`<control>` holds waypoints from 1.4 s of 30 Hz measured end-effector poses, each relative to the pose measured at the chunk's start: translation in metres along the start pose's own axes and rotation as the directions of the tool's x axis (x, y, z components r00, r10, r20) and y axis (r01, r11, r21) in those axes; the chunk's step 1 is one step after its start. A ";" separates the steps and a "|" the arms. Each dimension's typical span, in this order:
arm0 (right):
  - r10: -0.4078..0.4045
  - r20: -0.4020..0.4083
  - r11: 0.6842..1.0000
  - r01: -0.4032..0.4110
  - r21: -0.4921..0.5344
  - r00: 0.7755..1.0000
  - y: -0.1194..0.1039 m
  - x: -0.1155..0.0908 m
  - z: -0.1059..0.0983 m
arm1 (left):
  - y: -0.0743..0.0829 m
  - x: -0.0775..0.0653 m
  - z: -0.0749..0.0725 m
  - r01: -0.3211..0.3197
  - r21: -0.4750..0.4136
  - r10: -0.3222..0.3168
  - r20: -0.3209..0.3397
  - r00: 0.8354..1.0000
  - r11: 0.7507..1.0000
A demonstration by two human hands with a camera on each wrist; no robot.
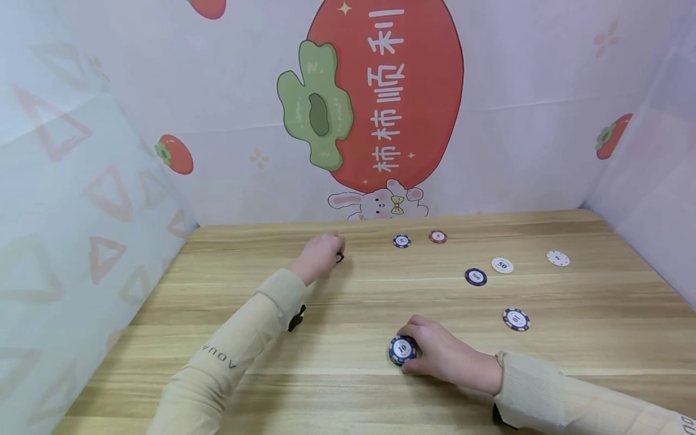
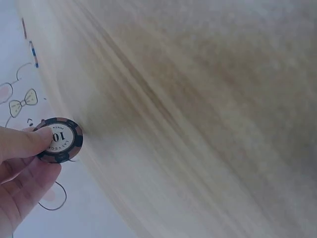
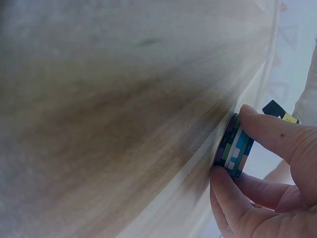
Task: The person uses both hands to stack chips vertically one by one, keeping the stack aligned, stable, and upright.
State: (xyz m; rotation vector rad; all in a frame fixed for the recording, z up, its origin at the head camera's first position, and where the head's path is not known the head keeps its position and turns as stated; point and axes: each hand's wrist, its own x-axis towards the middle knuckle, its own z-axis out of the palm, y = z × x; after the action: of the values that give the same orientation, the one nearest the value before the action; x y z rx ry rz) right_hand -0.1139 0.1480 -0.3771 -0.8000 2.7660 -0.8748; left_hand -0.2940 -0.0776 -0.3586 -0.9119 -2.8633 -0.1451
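Observation:
Over the far part of the table, my left hand (image 1: 319,258) pinches a single poker chip (image 2: 74,144) between thumb and fingers. In the left wrist view this chip has a dark, brown-blocked rim and a white centre printed 10. Nearer the front, my right hand (image 1: 444,357) grips the sides of a short stack of poker chips (image 3: 232,148). A blue-and-white chip marked 10 (image 1: 402,350) tops that stack. Green, white, blue and dark edges show in the right wrist view, where the stack's underside is close to or on the table; which of these I cannot tell.
Loose chips lie flat on the wooden table (image 1: 337,386): blue (image 1: 402,241) and red (image 1: 437,236) at the back, dark 500 (image 1: 475,277), white 50 (image 1: 502,265), another white (image 1: 557,258) and blue 10 (image 1: 516,319) to the right. Printed cloth walls (image 1: 228,181) border the table.

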 end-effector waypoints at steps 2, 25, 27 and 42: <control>0.000 0.001 1.000 0.000 0.003 1.000 0.000 0.000 0.000 | 0.002 -0.002 0.000 -0.007 0.001 0.007 -0.001 1.000 1.000; 0.024 0.007 1.000 -0.024 -0.005 1.000 -0.001 0.002 0.001 | 0.048 -0.030 -0.022 -0.193 0.002 0.192 0.070 0.979 0.981; 0.023 0.006 1.000 -0.023 -0.005 1.000 -0.001 0.002 0.000 | 0.052 -0.032 -0.024 -0.211 0.000 0.210 0.073 0.975 0.977; 0.025 0.018 1.000 -0.026 0.008 1.000 -0.001 0.003 0.000 | 0.076 -0.048 -0.036 -0.266 -0.067 0.271 0.101 0.957 0.962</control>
State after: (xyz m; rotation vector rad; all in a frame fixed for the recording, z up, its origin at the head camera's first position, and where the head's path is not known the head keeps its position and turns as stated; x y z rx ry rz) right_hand -0.1160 0.1462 -0.3768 -0.7656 2.7493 -0.8694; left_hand -0.2074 -0.0475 -0.3271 -1.3477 -2.8068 -0.1458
